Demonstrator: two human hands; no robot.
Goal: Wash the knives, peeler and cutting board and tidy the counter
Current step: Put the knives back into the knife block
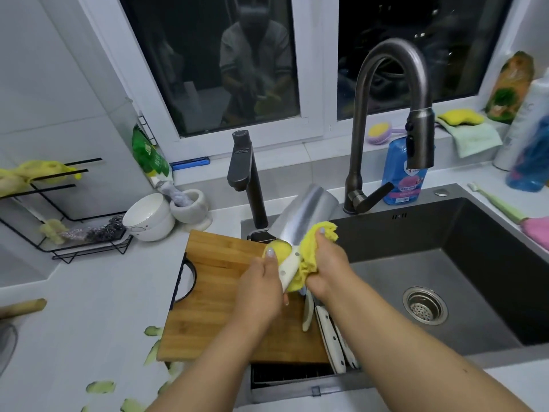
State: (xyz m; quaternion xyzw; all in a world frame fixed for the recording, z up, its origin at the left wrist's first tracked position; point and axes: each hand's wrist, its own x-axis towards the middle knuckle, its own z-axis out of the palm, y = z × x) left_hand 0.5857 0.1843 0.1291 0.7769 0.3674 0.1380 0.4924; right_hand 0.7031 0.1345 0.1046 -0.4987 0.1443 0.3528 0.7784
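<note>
My left hand (261, 288) grips the white handle of a broad steel cleaver (303, 217), blade pointing up and away over the sink's left edge. My right hand (326, 266) holds a yellow cloth (312, 248) bunched against the blade's base and the handle. Under my hands a bamboo cutting board (214, 292) lies across the counter and the sink's left side. Two white-handled knives (332, 337) and a white peeler (308, 313) lie at the board's right edge, partly hidden by my right forearm.
The dark sink (445, 263) with its drain (424, 304) opens to the right, under a tall faucet (386, 114) and a smaller black tap (246, 179). White bowls (148, 217) and a wire rack (74, 227) stand left. Vegetable peels (101, 386) litter the near counter. Blue soap bottle (404, 176) behind.
</note>
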